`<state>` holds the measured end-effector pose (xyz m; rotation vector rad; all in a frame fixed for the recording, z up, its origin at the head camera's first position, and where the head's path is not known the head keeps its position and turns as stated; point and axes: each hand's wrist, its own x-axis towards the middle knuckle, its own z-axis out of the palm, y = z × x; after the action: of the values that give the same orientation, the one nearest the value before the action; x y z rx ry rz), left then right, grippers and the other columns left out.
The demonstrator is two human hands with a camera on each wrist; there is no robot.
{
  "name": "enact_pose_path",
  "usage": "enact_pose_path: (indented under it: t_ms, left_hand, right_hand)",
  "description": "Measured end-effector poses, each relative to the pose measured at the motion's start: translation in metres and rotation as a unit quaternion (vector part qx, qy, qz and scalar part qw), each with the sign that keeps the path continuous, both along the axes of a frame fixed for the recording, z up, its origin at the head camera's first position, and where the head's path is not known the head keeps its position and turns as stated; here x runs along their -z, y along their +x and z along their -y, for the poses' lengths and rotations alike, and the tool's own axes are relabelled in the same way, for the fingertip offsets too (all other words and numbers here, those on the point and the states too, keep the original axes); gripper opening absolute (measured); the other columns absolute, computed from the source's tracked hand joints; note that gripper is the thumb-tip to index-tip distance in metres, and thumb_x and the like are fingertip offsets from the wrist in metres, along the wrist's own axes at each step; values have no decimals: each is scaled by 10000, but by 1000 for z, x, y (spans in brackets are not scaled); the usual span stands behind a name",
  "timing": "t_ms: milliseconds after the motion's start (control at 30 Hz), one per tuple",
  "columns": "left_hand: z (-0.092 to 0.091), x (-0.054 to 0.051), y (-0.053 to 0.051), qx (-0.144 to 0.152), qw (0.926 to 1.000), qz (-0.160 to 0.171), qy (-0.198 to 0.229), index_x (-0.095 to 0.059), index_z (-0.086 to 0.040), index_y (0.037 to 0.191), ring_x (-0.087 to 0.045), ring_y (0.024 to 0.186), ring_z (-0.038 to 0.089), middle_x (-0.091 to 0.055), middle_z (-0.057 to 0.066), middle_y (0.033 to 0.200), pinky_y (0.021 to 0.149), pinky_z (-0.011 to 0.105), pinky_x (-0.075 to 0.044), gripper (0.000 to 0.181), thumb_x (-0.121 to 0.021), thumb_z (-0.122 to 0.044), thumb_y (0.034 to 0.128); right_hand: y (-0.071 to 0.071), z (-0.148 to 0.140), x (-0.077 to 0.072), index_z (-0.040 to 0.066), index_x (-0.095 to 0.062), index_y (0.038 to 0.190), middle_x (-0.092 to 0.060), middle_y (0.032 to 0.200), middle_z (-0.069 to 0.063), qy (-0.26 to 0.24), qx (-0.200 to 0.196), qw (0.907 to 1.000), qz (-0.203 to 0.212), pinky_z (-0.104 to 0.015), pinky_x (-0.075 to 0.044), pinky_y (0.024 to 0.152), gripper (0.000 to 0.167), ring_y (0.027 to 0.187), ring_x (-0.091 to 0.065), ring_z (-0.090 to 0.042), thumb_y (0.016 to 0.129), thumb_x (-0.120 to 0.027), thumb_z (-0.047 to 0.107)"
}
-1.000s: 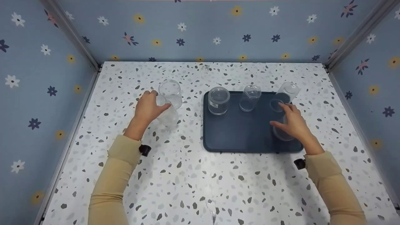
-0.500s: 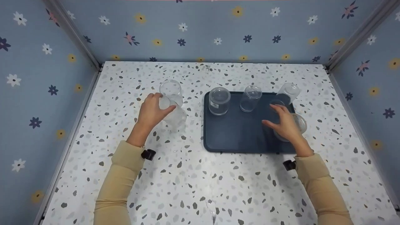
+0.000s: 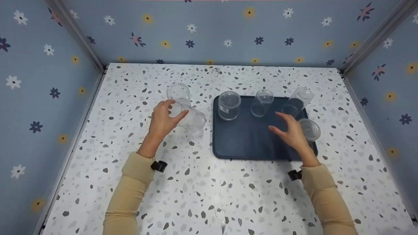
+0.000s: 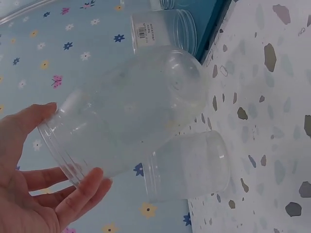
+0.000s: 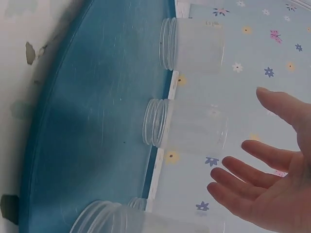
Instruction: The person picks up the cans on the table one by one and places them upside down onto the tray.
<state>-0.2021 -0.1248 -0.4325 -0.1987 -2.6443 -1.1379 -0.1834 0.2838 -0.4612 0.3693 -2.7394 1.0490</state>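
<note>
My left hand (image 3: 163, 120) grips a clear plastic jar (image 4: 131, 107) around its threaded mouth. The held jar is tilted, its closed bottom pointing right, toward the tray. Just behind it another clear jar (image 4: 189, 167) stands mouth up on the table. Over the dark blue tray (image 3: 248, 140) hovers my right hand (image 3: 292, 133), fingers spread and holding nothing. Several clear jars stand mouth down on that tray: a wide one with a label (image 3: 229, 106), a narrower one (image 3: 262, 102), one at the back right corner (image 3: 302, 98), and a wide one (image 3: 309, 129) beside my right hand.
The speckled white table (image 3: 196, 195) carries the tray right of its middle. Blue flower-print panels (image 3: 209, 32) enclose the back and both sides. A black wrist camera (image 3: 159, 166) sits at my left cuff, another camera (image 3: 295, 175) at my right.
The left hand has carried the tilted jar rightward, toward the tray. My right hand has drawn away leftward from the wide jar at the tray's right side, which now shows more fully.
</note>
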Motion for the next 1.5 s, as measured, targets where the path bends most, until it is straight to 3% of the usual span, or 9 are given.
enact_pose_path:
  t_ms: [167, 300, 533, 667, 800, 900, 1133, 1267, 1500]
  left_hand:
    - [-1, 8, 0, 94, 9988, -156, 448, -563, 41, 1115, -567, 795, 261, -563, 173, 924, 712, 332, -471, 547, -678, -364, 765]
    - [-1, 15, 1, 226, 9952, -243, 918, -572, 41, 1103, -563, 785, 239, -568, 155, 911, 731, 354, -471, 513, -681, -334, 771]
    - [-3, 26, 4, 378, 9874, -9, 1537, -571, 6, 1124, -582, 787, 250, -577, 159, 954, 729, 380, -467, 486, -671, -326, 783]
    - [-5, 29, 6, 396, 9824, 17, 1826, -570, 4, 1122, -578, 789, 238, -581, 138, 946, 749, 406, -460, 456, -674, -287, 787]
    - [-7, 30, 7, 449, 9740, 72, 2221, -558, 26, 1129, -562, 838, 262, -575, 164, 971, 793, 418, -443, 437, -673, -231, 794]
    - [-10, 29, 10, 470, 9689, 74, 2427, -550, 50, 1124, -546, 885, 276, -566, 195, 993, 814, 389, -435, 417, -670, -180, 798]
    - [-24, 5, 29, 508, 9641, 190, 2601, -523, 95, 1121, -543, 905, 324, -536, 246, 1020, 806, 355, -443, 349, -610, -74, 828]
    - [-31, 5, 31, 613, 9592, 270, 2747, -507, 106, 1138, -547, 900, 332, -527, 254, 1029, 804, 341, -448, 361, -595, -73, 838]
    - [-42, 7, 32, 735, 9537, 53, 2915, -517, 133, 1106, -561, 864, 345, -541, 266, 1000, 789, 365, -457, 338, -600, -39, 827]
  right_hand:
    - [1, 6, 6, -46, -514, 1192, -534, 1115, -239, -297, 88, 9995, -40, -443, -385, 854, 527, 1015, -503, -342, 756, -713, 172]
    - [2, 10, 10, -39, -521, 1184, -548, 1101, -225, -609, 71, 9981, 10, -435, -398, 850, 491, 1006, -512, -330, 776, -694, 171]
    - [4, 22, 18, -35, -549, 1153, -569, 1098, -178, -1323, 188, 9910, -10, -396, -414, 839, 431, 996, -522, -271, 787, -680, 152]
    - [9, 32, 13, -76, -554, 1121, -569, 1066, -228, -1864, 187, 9823, -18, -357, -455, 790, 370, 966, -539, -331, 794, -657, 62]
    - [16, 44, 3, -116, -550, 1088, -561, 1025, -283, -2214, 155, 9750, -49, -222, -471, 729, 320, 926, -539, -406, 799, -629, -4]
    - [18, 49, 1, -127, -548, 1079, -554, 1017, -307, -2333, 68, 9724, -47, -145, -448, 716, 306, 926, -532, -432, 802, -619, -19]
    - [20, 55, 5, -156, -538, 1073, -560, 1001, -307, -2498, -33, 9683, -33, -198, -465, 726, 306, 911, -545, -415, 804, -611, -29]
    - [22, 58, 6, -158, -533, 1078, -561, 1002, -303, -2609, -82, 9653, 70, -209, -467, 734, 306, 904, -563, -345, 810, -603, -29]
    - [24, 63, 9, -177, -509, 1090, -544, 1010, -324, -2889, -369, 9564, 191, -193, -468, 724, 304, 872, -575, -178, 816, -575, -63]
